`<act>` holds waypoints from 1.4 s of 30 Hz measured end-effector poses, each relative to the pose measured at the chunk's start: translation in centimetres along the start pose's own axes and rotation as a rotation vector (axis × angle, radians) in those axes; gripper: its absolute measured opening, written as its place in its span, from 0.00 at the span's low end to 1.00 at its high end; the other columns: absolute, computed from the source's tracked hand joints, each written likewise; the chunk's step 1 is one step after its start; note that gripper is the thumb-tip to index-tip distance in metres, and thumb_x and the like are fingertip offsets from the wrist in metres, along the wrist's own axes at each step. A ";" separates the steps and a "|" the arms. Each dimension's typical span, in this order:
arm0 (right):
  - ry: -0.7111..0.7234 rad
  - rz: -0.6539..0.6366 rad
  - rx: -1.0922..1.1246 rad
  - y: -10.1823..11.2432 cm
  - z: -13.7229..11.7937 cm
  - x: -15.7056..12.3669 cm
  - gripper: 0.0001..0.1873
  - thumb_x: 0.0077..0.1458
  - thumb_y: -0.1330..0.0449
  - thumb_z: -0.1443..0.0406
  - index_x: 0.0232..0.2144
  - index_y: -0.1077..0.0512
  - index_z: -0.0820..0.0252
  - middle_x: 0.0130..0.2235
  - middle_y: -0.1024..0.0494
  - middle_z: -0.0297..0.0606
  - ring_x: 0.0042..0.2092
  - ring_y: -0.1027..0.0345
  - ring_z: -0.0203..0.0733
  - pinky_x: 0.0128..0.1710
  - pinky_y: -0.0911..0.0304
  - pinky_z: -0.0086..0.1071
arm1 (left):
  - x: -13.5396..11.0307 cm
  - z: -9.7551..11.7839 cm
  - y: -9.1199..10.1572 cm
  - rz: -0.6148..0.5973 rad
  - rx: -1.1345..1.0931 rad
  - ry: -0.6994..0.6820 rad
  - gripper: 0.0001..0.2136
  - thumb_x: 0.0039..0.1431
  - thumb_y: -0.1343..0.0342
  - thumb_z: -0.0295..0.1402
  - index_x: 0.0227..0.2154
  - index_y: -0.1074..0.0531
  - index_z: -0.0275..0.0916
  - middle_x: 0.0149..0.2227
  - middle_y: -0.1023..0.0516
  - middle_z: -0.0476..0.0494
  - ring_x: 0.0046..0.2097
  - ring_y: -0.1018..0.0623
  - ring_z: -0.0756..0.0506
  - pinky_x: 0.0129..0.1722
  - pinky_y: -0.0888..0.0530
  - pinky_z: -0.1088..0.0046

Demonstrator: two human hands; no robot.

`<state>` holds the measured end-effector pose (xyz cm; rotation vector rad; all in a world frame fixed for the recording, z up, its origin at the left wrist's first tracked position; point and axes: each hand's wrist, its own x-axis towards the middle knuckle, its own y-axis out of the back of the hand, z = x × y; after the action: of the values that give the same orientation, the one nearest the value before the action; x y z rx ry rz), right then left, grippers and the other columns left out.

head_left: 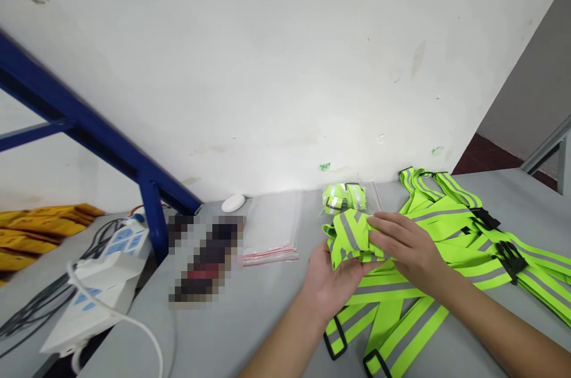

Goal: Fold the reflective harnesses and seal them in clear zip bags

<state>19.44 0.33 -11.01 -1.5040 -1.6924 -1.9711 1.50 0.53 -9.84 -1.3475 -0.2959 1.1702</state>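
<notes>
A rolled bundle of fluorescent yellow-green reflective strap (350, 235) with grey stripes sits between my two hands. My left hand (332, 277) cups it from below and the left, fingers curled under it. Laid over its right side, my right hand (405, 244) presses with its fingers together. Under and right of my hands spreads a heap of the same reflective straps (446, 217), with black buckles (511, 259) and black sliders (334, 339). Just behind the bundle, a clear bag (343, 197) holds another rolled strap.
Flat clear zip bags (272, 226) lie stacked left of my hands, near a white oval object (233, 203) and a pixelated item (207, 265). White power strips (102, 283) with cables and a blue metal frame (151, 211) stand at the left. A white wall (285, 69) closes the back.
</notes>
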 end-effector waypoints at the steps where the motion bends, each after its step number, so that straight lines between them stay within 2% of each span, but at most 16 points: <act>1: 0.025 -0.026 -0.043 -0.2 0.1 0.0 0.20 0.59 0.49 0.77 0.49 0.30 0.55 0.51 0.23 0.44 0.57 0.34 0.49 0.50 0.33 0.44 | -0.1 0.1 -0.2 0.023 -0.050 -0.007 0.17 0.58 0.53 0.30 0.49 0.28 0.34 0.42 0.20 0.36 0.44 0.21 0.36 0.49 0.27 0.48; 5: 0.027 -0.097 -0.114 -1.2 0.6 -0.1 0.16 0.61 0.49 0.75 0.47 0.31 0.57 0.53 0.25 0.44 0.57 0.36 0.50 0.50 0.33 0.46 | -0.5 0.4 -0.9 0.089 -0.062 -0.069 0.26 0.59 0.52 0.49 0.49 0.28 0.31 0.46 0.22 0.31 0.43 0.22 0.35 0.45 0.24 0.52; 7: 0.027 -0.117 -0.090 -1.5 0.7 -0.2 0.17 0.60 0.49 0.76 0.48 0.32 0.57 0.53 0.25 0.45 0.57 0.37 0.50 0.51 0.34 0.46 | -0.6 0.2 -0.9 0.095 -0.008 -0.115 0.28 0.57 0.48 0.53 0.48 0.28 0.32 0.45 0.22 0.32 0.41 0.21 0.38 0.41 0.22 0.58; 10: 0.010 -0.126 0.019 -1.6 0.3 -0.5 0.19 0.57 0.49 0.77 0.49 0.35 0.58 0.53 0.28 0.48 0.59 0.41 0.52 0.53 0.35 0.49 | -0.6 -0.1 -0.6 0.156 0.137 -0.177 0.15 0.52 0.37 0.38 0.39 0.25 0.34 0.38 0.21 0.40 0.31 0.23 0.47 0.30 0.23 0.71; 12: -0.065 -0.130 0.173 -1.4 -0.2 -0.7 0.23 0.55 0.47 0.75 0.53 0.40 0.58 0.56 0.34 0.50 0.61 0.45 0.52 0.55 0.37 0.51 | -0.7 -0.1 -0.4 0.161 0.258 -0.201 0.10 0.48 0.33 0.30 0.34 0.25 0.35 0.35 0.21 0.44 0.29 0.24 0.50 0.28 0.25 0.75; 15: -0.289 -0.016 0.406 -1.1 -1.0 -0.5 0.32 0.54 0.41 0.67 0.58 0.49 0.55 0.62 0.45 0.51 0.64 0.51 0.53 0.59 0.42 0.52 | -0.9 0.1 0.0 0.088 0.422 -0.207 0.12 0.44 0.31 0.30 0.32 0.24 0.35 0.37 0.20 0.42 0.37 0.21 0.45 0.33 0.24 0.72; 17: -0.520 0.073 0.480 -0.8 -1.3 -0.1 0.36 0.54 0.38 0.63 0.59 0.51 0.52 0.64 0.48 0.48 0.65 0.52 0.54 0.61 0.46 0.53 | -1.0 0.2 0.3 0.059 0.518 -0.193 0.13 0.42 0.29 0.33 0.31 0.23 0.34 0.38 0.19 0.39 0.42 0.21 0.41 0.37 0.24 0.70; 19: -0.812 0.022 0.584 -0.4 -1.4 0.4 0.39 0.52 0.35 0.59 0.60 0.49 0.48 0.63 0.43 0.45 0.63 0.46 0.55 0.59 0.44 0.53 | -1.1 0.2 0.5 0.036 0.599 -0.173 0.15 0.40 0.28 0.36 0.30 0.22 0.34 0.39 0.18 0.36 0.46 0.21 0.38 0.42 0.25 0.66; 21: -1.069 -0.099 0.822 0.1 -1.3 0.9 0.42 0.48 0.32 0.57 0.61 0.46 0.47 0.60 0.34 0.43 0.58 0.37 0.55 0.55 0.38 0.51 | -1.1 0.3 0.7 0.006 0.668 -0.170 0.18 0.40 0.28 0.40 0.33 0.21 0.34 0.41 0.18 0.35 0.47 0.21 0.36 0.45 0.26 0.61; 23: -1.195 -0.145 1.135 0.5 -1.2 1.2 0.44 0.45 0.29 0.58 0.61 0.43 0.48 0.55 0.28 0.42 0.54 0.31 0.53 0.52 0.35 0.47 | -0.9 0.3 0.8 -0.024 0.739 -0.210 0.21 0.41 0.30 0.42 0.38 0.21 0.35 0.42 0.19 0.35 0.46 0.21 0.35 0.46 0.26 0.58; 26: -1.249 -0.113 1.427 0.7 -0.9 1.3 0.42 0.43 0.28 0.62 0.60 0.38 0.53 0.49 0.22 0.41 0.52 0.29 0.50 0.55 0.36 0.44 | -0.4 0.1 1.0 -0.051 0.892 -0.364 0.21 0.47 0.33 0.44 0.42 0.22 0.36 0.43 0.19 0.38 0.45 0.21 0.37 0.46 0.25 0.60; 29: -1.279 -0.075 1.505 0.6 -0.8 1.2 0.38 0.43 0.28 0.62 0.57 0.33 0.56 0.48 0.21 0.44 0.52 0.29 0.51 0.55 0.36 0.47 | 0.1 -0.8 1.2 0.008 0.977 -0.492 0.18 0.53 0.38 0.45 0.39 0.22 0.35 0.41 0.18 0.40 0.44 0.21 0.39 0.45 0.25 0.64; 31: -1.262 -0.074 1.540 0.4 -0.9 0.9 0.32 0.46 0.30 0.62 0.54 0.30 0.58 0.49 0.21 0.45 0.52 0.29 0.53 0.54 0.34 0.48 | 0.3 -1.6 1.4 0.066 0.963 -0.549 0.17 0.55 0.40 0.45 0.39 0.23 0.35 0.40 0.18 0.40 0.43 0.20 0.39 0.44 0.24 0.64; 34: -1.230 -0.122 1.573 -0.1 -1.1 0.2 0.19 0.51 0.33 0.60 0.45 0.24 0.62 0.47 0.20 0.46 0.52 0.29 0.54 0.51 0.31 0.50 | 0.3 -2.4 1.8 0.120 0.911 -0.645 0.19 0.55 0.39 0.43 0.45 0.28 0.37 0.43 0.19 0.41 0.46 0.21 0.39 0.45 0.24 0.65; 38: -1.218 -0.146 1.567 -0.8 -1.4 -0.7 0.15 0.51 0.34 0.59 0.36 0.21 0.66 0.42 0.18 0.47 0.51 0.28 0.56 0.52 0.32 0.52 | 0.1 -2.3 2.2 0.083 0.846 -0.634 0.24 0.54 0.37 0.41 0.52 0.34 0.41 0.46 0.21 0.41 0.48 0.23 0.40 0.44 0.24 0.67; 42: -1.206 -0.104 1.506 -0.7 -2.2 -0.1 0.13 0.53 0.35 0.60 0.39 0.21 0.62 0.41 0.18 0.46 0.50 0.27 0.56 0.52 0.33 0.52 | 0.0 -1.5 2.0 0.023 0.828 -0.604 0.23 0.55 0.39 0.42 0.52 0.34 0.40 0.46 0.21 0.40 0.48 0.23 0.41 0.48 0.27 0.67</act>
<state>17.80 -1.26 -11.24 -1.6852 -2.4405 0.7394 1.63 -0.74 -11.97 -0.2640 -0.1825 1.4766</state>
